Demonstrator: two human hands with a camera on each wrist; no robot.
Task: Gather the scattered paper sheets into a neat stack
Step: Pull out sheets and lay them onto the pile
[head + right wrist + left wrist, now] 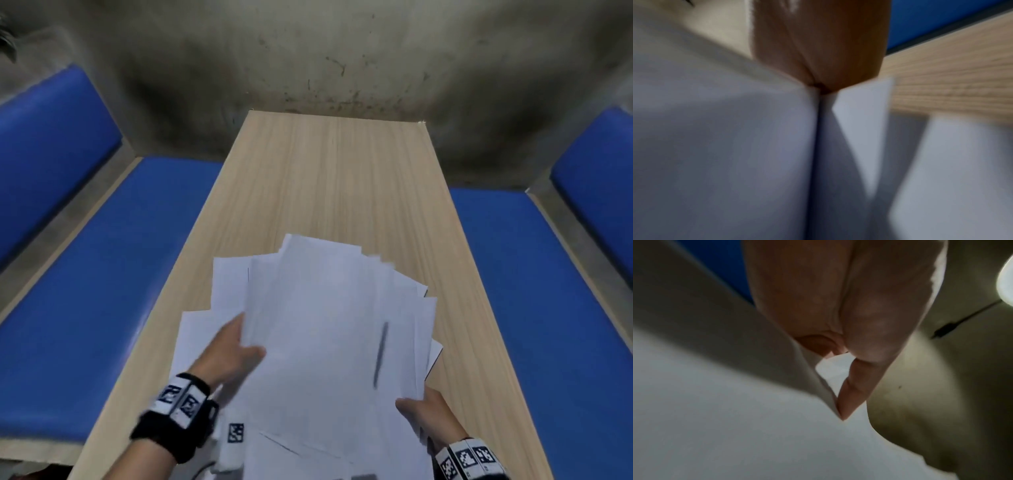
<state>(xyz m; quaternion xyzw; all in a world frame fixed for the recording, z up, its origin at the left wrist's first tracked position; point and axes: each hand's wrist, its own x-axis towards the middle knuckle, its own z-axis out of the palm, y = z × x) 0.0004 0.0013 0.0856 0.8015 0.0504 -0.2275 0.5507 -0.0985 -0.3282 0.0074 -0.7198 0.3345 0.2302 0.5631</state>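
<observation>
A loose, fanned bundle of white paper sheets (329,329) is raised over the near half of the wooden table (335,171). My left hand (236,346) grips the bundle's left edge, thumb on top and fingers hidden underneath. My right hand (424,411) grips the lower right corner the same way. In the left wrist view the left hand (840,402) pinches a sheet (735,426). The right wrist view, blurred, shows the right hand (818,81) closed on several sheets (735,154). More sheets (195,342) lie on the table below the bundle.
Blue cushioned benches (120,291) run along both sides of the table, the right one (531,308) close to the papers. A stained concrete wall (308,61) stands behind. The far half of the table shows bare wood.
</observation>
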